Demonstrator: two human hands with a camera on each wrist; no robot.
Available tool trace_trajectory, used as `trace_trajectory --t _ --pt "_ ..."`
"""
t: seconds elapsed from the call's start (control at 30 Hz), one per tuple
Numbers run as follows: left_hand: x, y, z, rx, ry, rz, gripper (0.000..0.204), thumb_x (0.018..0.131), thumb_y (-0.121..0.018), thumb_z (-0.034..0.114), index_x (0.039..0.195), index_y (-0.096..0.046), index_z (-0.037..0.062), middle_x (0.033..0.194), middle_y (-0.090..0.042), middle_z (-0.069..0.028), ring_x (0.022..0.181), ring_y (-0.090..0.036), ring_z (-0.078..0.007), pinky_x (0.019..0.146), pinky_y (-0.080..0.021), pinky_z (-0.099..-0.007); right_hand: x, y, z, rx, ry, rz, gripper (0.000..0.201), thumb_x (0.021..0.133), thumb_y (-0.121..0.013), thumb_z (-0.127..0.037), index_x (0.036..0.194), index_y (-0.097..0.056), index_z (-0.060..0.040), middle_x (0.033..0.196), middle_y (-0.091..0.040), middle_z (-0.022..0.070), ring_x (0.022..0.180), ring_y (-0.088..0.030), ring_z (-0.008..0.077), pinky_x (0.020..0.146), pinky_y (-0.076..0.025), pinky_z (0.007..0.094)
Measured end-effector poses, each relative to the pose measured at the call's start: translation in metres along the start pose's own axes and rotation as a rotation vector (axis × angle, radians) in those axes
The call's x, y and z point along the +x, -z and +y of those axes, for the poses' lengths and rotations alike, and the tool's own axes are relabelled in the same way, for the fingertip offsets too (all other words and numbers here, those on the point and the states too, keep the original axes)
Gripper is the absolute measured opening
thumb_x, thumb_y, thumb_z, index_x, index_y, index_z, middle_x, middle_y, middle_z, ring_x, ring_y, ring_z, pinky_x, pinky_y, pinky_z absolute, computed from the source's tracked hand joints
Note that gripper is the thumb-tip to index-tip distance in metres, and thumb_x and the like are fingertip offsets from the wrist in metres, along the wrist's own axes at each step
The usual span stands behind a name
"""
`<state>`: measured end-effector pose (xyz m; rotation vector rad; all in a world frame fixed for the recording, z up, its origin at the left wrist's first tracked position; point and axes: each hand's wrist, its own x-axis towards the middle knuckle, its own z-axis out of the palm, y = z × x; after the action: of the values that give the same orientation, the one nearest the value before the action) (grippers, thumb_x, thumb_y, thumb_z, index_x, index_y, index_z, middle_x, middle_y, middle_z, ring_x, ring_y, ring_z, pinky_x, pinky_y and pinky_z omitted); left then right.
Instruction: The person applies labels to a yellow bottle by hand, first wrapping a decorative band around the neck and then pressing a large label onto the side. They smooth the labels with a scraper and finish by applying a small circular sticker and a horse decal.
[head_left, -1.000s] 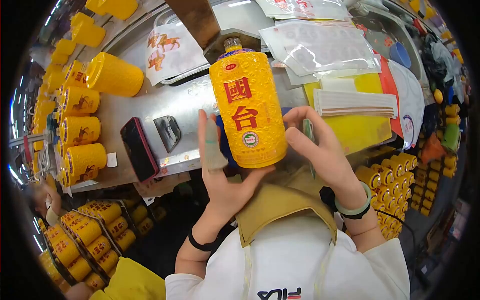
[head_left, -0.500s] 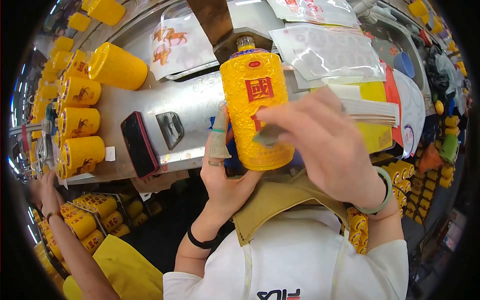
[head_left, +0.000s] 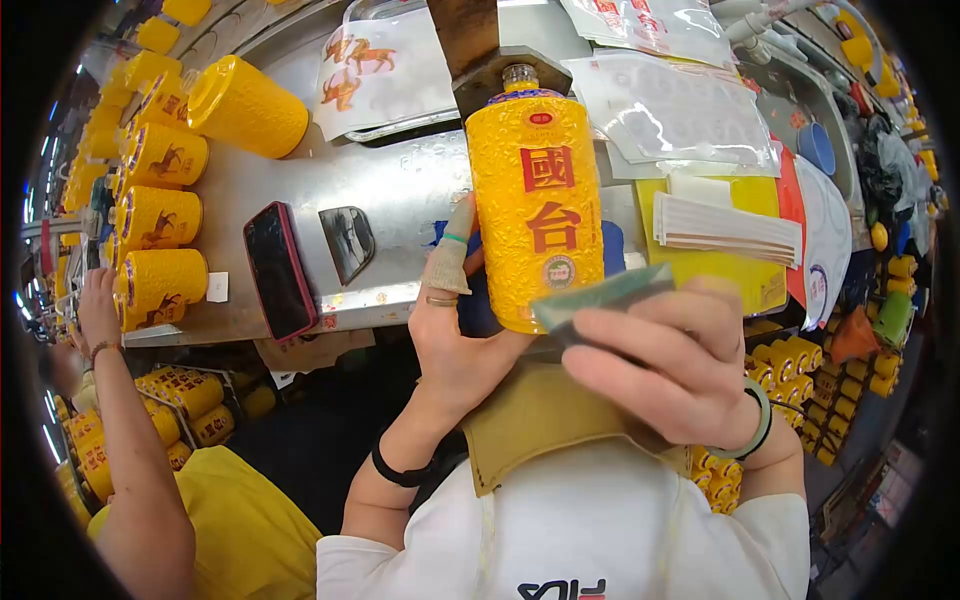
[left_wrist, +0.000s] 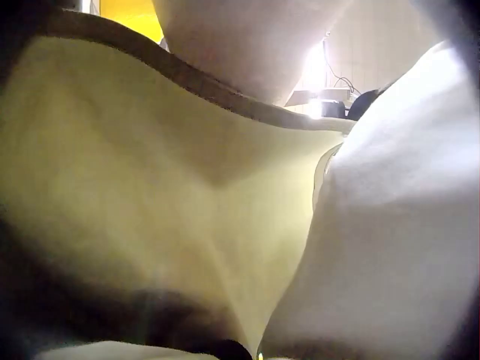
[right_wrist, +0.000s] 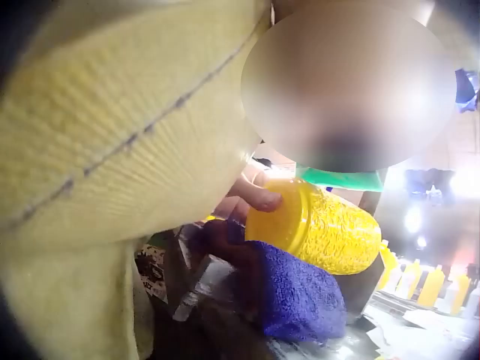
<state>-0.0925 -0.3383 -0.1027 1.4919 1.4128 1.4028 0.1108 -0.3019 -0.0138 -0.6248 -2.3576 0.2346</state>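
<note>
A yellow embossed bottle with red characters lies tilted, its glass neck at a notched metal bracket. My left hand holds it by the lower left side and base, a cloth sleeve around one finger. In my right hand is a flat green translucent scraper, pinched low over the bottle's right bottom corner. The right wrist view shows left-hand fingers against the bottle's base, with the green scraper just above. Apron and shirt fill the left wrist view, hiding the hand.
Blue cloth lies beneath the bottle. On the metal table are a phone, a dark scraper and yellow bottles at left. Decal sheets and paper strips lie at right. Another person's arm reaches in at lower left.
My right hand swept the scraper across the bottle's front, then moved down and right off the lower characters. The left hand keeps its hold. Another person's arm has come further in at left.
</note>
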Motion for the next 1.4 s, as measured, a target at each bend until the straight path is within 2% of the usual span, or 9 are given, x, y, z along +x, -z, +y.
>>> trace_trajectory --t 0.17,0.37,0.43,0.53,0.67,0.97,1.13,1.3,1.4 --pt "0.003 0.001 0.004 0.038 -0.072 0.009 0.092 0.073 -0.093 0.008 0.15 -0.045 -0.0071 0.148 -0.054 -0.0211 0.126 -0.063 -0.0284 0.107 -0.052 -0.0398 -0.005 -0.002 -0.018 0.039 0.037 -0.008 0.032 0.069 -0.072 -0.015 0.101 -0.077 -0.0145 0.109 -0.075 0.0002 0.085 -0.06 0.014 0.074 -0.044 0.0302" --pt "0.004 0.004 0.005 0.098 -0.107 0.025 0.094 0.069 -0.094 0.008 0.148 -0.047 -0.0061 0.15 -0.051 -0.0212 0.122 -0.064 -0.0288 0.102 -0.055 -0.0377 -0.008 -0.004 -0.016 0.063 0.061 -0.082 0.029 0.074 -0.072 -0.017 0.102 -0.077 -0.0121 0.104 -0.074 -0.0002 0.081 -0.061 0.0125 0.067 -0.047 0.0272" --pt "0.005 0.005 0.005 0.106 -0.123 -0.007 0.105 0.07 -0.095 0.009 0.157 -0.038 -0.0018 0.155 -0.049 -0.0216 0.135 -0.057 -0.0278 0.108 -0.05 -0.0394 -0.011 0.003 -0.014 0.135 -0.06 -0.11 0.027 0.076 -0.076 -0.011 0.103 -0.076 -0.0101 0.102 -0.074 0.0022 0.077 -0.063 0.0148 0.063 -0.048 0.0269" --pt "0.007 0.007 0.006 0.143 -0.116 -0.025 0.105 0.07 -0.095 0.009 0.156 -0.037 -0.0029 0.152 -0.051 -0.0203 0.133 -0.058 -0.0276 0.108 -0.05 -0.0395 -0.008 -0.007 -0.016 0.256 -0.447 0.173 0.03 0.077 -0.079 0.005 0.105 -0.073 -0.0044 0.093 -0.072 0.0115 0.069 -0.065 0.026 0.06 -0.052 0.0346" --pt "0.006 0.002 0.003 0.077 -0.088 -0.013 0.104 0.069 -0.095 0.008 0.156 -0.038 -0.0028 0.148 -0.053 -0.0182 0.13 -0.059 -0.027 0.109 -0.049 -0.0396 -0.009 -0.006 -0.023 0.233 -0.645 0.083 0.027 0.079 -0.076 0.004 0.105 -0.072 -0.0007 0.081 -0.066 0.0119 0.068 -0.065 0.0258 0.059 -0.051 0.035" --pt "0.005 0.0 0.007 0.094 -0.121 -0.006 0.098 0.072 -0.091 0.004 0.155 -0.04 -0.0026 0.145 -0.053 -0.0161 0.131 -0.058 -0.0271 0.108 -0.049 -0.0382 0.003 -0.026 -0.039 0.279 -0.662 0.108 0.024 0.081 -0.076 0.002 0.104 -0.07 -0.0008 0.083 -0.062 0.0114 0.067 -0.062 0.0256 0.056 -0.05 0.0335" --pt "-0.002 0.007 -0.002 0.071 -0.052 -0.097 0.093 0.08 -0.081 -0.002 0.159 -0.032 -0.005 0.156 -0.045 -0.0206 0.137 -0.054 -0.0292 0.111 -0.047 -0.0398 -0.026 -0.026 -0.04 0.323 -0.899 0.209 0.019 0.085 -0.075 0.0 0.102 -0.067 -0.001 0.084 -0.063 0.0096 0.067 -0.062 0.0207 0.059 -0.05 0.031" --pt "-0.001 0.013 -0.013 0.037 -0.039 -0.116 0.1 0.077 -0.089 0.008 0.157 -0.031 -0.0077 0.153 -0.047 -0.0249 0.131 -0.06 -0.0331 0.11 -0.049 -0.0393 -0.041 -0.013 -0.037 0.306 -1.102 0.163 0.017 0.09 -0.072 -0.001 0.106 -0.066 0.0013 0.086 -0.065 0.0073 0.068 -0.061 0.0132 0.062 -0.049 0.0262" --pt "0.007 0.024 0.0 -0.014 0.034 -0.302 0.113 0.075 -0.091 0.009 0.162 -0.02 -0.0059 0.159 -0.04 -0.0237 0.139 -0.052 -0.0323 0.115 -0.042 -0.0395 -0.042 -0.017 -0.033 0.378 -1.083 0.274 0.016 0.092 -0.071 -0.001 0.107 -0.066 0.0015 0.086 -0.066 0.0059 0.069 -0.06 0.0108 0.062 -0.048 0.0258"
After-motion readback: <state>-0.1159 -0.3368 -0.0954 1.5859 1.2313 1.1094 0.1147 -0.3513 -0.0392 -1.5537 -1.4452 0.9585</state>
